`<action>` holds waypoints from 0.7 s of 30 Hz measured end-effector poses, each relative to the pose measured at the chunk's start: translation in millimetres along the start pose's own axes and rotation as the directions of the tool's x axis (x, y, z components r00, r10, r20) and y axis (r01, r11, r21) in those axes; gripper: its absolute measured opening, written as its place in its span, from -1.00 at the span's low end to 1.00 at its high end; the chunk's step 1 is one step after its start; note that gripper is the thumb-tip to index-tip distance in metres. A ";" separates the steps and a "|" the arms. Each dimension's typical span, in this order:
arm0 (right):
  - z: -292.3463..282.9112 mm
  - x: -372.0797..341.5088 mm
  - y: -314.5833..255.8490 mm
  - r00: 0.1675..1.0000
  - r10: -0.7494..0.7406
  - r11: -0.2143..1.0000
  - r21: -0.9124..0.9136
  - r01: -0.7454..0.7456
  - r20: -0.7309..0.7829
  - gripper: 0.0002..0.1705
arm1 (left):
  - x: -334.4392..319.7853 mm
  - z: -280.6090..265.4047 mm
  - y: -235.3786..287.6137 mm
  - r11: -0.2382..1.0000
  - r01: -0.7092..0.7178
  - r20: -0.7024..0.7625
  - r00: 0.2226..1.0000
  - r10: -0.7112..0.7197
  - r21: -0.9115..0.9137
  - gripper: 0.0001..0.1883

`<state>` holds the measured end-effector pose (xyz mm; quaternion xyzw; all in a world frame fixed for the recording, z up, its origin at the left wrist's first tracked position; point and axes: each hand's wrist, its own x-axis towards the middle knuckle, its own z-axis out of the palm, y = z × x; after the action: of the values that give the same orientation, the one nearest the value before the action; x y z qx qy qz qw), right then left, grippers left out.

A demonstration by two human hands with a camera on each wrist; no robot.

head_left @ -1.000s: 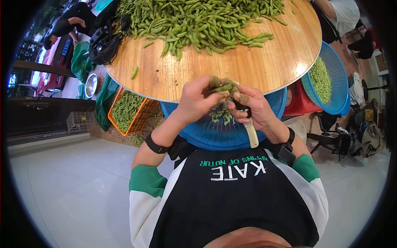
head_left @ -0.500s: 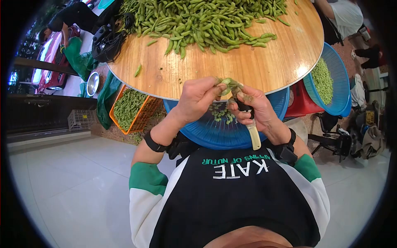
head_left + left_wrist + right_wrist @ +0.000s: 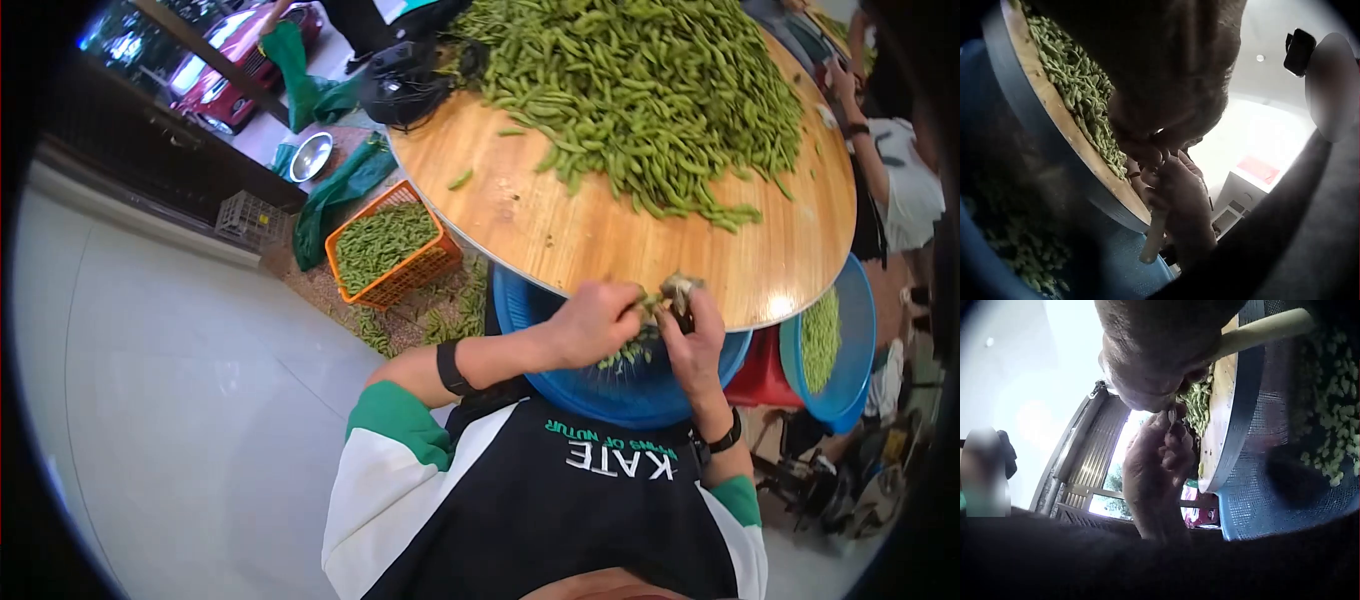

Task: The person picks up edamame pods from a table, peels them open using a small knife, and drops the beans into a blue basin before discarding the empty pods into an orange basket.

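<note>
Over the near edge of the round wooden table (image 3: pixel 470 215), my left hand (image 3: pixel 597 322) pinches a green soybean pod (image 3: pixel 650 301) close against my right fingers. My right hand (image 3: pixel 696 338) grips what looks like a knife by its cream handle (image 3: pixel 1265 331), which sticks out below the fist. The other end of it is hidden in the fingers. Below both hands sits a blue mesh basin (image 3: pixel 640 402) with shelled green beans (image 3: pixel 1335 412) in it. A large heap of soybean pods (image 3: pixel 640 100) covers the far part of the table.
Left of the table stands an orange crate (image 3: pixel 408 268) of pods, with loose pods on the floor. A metal bowl (image 3: pixel 312 157) lies beyond it. A second blue basin (image 3: pixel 855 345) of shelled beans is at right. Another person (image 3: pixel 905 190) sits by the table's right side.
The head view has swung left, so the table and hands appear farther right and tilted. Both hands stay together at the pod; the handle has gone out of sight beneath the right hand.
</note>
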<state>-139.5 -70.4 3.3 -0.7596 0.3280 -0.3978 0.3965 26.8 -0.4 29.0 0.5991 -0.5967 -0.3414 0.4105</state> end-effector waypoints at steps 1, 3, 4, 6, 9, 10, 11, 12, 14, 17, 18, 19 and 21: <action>-0.9 1.3 -1.1 0.994 -0.104 0.991 -0.084 0.106 0.030 -0.68 | 0.2 2.1 -1.1 1.000 -0.004 -0.019 1.000 0.004 0.006 -0.86; -3.6 1.6 -1.0 0.972 -0.222 0.948 -0.214 0.235 0.083 -0.68 | 1.1 5.2 -4.6 0.997 -0.050 -0.013 0.999 0.051 0.058 -0.88; -1.4 1.3 -3.4 0.968 -0.237 0.945 -0.210 0.250 0.085 -0.68 | 1.0 5.9 -4.7 0.996 -0.056 -0.025 0.998 0.058 0.065 -0.88; 4.2 1.5 -9.1 0.919 -0.392 0.883 -0.295 0.365 -0.035 -0.69 | 1.5 3.7 1.1 0.997 -0.052 -0.003 0.999 0.052 0.056 -0.88; 2.2 0.2 -7.0 0.903 -0.428 0.861 -0.290 0.418 0.033 -0.67 | -0.9 0.5 9.7 0.999 -0.007 0.044 0.999 0.005 0.052 -0.87; 1.1 -1.3 -6.0 0.909 -0.412 0.867 -0.280 0.413 0.066 -0.66 | -1.8 0.8 10.5 0.998 0.016 0.080 0.997 -0.021 0.062 -0.87; 0.6 -2.6 -3.3 0.907 -0.416 0.865 -0.278 0.418 0.069 -0.66 | -2.9 2.4 9.8 0.998 0.015 0.074 0.997 -0.020 0.063 -0.87; 0.8 -4.4 0.5 0.910 -0.406 0.870 -0.268 0.414 0.086 -0.65 | -4.6 4.7 8.4 0.997 -0.035 0.073 0.997 0.030 0.065 -0.88; -2.5 -5.5 3.6 0.913 -0.394 0.875 -0.261 0.407 0.105 -0.64 | -6.1 6.4 5.0 0.994 -0.086 0.073 0.994 0.081 0.063 -0.89; -9.4 -0.8 2.9 0.935 -0.311 0.920 -0.193 0.341 0.168 -0.66 | -4.9 4.3 2.2 0.985 -0.144 0.121 0.984 0.133 0.092 -0.90; -10.1 -0.6 2.3 0.926 -0.328 0.911 -0.194 0.363 0.188 -0.68 | -6.0 4.0 2.1 0.985 -0.153 0.132 0.981 0.142 0.077 -0.90; -10.5 0.1 1.7 0.915 -0.345 0.902 -0.194 0.385 0.210 -0.69 | -6.8 2.9 1.5 0.985 -0.160 0.143 0.978 0.150 0.063 -0.91; -14.8 3.7 -0.8 0.949 -0.279 0.927 -0.219 0.305 0.145 -0.70 | -6.9 0.2 -3.8 0.981 -0.177 0.112 0.980 0.167 0.080 -0.91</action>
<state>-150.4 -78.1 10.8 -0.8629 0.2340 -0.3673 0.2564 27.9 6.3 24.9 0.5443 -0.6816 -0.3085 0.3794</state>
